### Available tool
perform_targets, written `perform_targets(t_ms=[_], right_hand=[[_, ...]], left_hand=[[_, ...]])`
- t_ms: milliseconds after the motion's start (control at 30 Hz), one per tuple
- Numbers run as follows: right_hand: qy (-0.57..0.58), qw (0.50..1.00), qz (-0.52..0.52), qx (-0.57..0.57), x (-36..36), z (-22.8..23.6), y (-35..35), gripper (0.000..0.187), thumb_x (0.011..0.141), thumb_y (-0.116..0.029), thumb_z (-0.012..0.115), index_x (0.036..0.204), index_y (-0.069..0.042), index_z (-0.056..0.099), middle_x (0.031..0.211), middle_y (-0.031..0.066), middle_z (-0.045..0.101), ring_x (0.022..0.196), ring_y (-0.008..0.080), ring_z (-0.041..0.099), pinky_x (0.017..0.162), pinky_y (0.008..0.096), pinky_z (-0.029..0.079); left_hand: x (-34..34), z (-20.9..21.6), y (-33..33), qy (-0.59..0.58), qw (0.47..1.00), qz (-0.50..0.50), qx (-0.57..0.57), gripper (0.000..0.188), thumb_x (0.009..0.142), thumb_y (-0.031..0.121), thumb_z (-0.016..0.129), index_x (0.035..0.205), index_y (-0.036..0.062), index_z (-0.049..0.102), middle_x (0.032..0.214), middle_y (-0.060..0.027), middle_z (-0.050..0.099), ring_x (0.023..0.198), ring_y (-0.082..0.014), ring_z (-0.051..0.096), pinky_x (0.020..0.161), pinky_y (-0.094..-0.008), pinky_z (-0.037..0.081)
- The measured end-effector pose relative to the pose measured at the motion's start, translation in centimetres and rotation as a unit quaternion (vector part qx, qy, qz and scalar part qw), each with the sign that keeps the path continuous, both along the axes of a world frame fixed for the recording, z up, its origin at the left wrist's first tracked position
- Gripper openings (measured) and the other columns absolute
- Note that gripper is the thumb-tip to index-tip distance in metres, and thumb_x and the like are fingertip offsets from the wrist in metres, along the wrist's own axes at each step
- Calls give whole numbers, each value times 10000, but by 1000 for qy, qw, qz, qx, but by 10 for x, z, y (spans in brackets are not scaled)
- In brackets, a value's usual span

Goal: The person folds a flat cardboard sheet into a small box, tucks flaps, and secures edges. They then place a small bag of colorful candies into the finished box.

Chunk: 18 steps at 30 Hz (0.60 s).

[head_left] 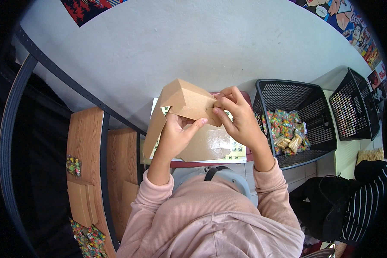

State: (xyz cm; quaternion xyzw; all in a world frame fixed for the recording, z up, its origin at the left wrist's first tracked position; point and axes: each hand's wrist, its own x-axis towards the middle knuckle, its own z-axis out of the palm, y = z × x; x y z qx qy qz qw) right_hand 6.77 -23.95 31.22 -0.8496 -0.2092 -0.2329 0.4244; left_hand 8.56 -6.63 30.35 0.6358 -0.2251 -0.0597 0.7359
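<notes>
A partly folded brown cardboard box (192, 102) is held up in front of me, its walls raised at the far side and a flat, shiny flap (205, 144) spread toward me. My left hand (177, 132) grips the near side of a raised wall, thumb along its lower edge; some of its fingers are hidden behind the cardboard. At the right end of that wall, my right hand (237, 117) pinches the corner between thumb and fingers. Under the box lies a white and yellow printed sheet (241, 155) on a small table with a dark red edge (176, 164).
A black plastic basket (324, 133) at the right holds several bags of colourful sweets (286, 127). Behind it stands another black basket (353, 107). On the left, wooden shelves (86, 142) in a black metal frame bear flat cardboard pieces (79, 202) and more sweets (88, 238).
</notes>
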Motion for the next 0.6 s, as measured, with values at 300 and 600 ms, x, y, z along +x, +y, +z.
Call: perform_targets(t_ms=[300,600], right_hand=[[-14,972,-69,223,-4,2,22,157,698,14,672,838,20,600,910,122,517,838,248,606,759,344,528],[-132,991,-25,-15,-12,-28,22,496,689,-179,714,1149,-75,560,1155,144,430,1017,305,515,819,382,474]], left_hand=[[0,0,1,-18,1000,-6,-21,345,800,16,616,1111,-38,476,1040,-113,571,980,-170,556,851,-293,447],[6,-6,3,10,998,0,-60,371,843,28,553,1182,-17,409,1083,-115,553,999,-161,542,859,-283,437]])
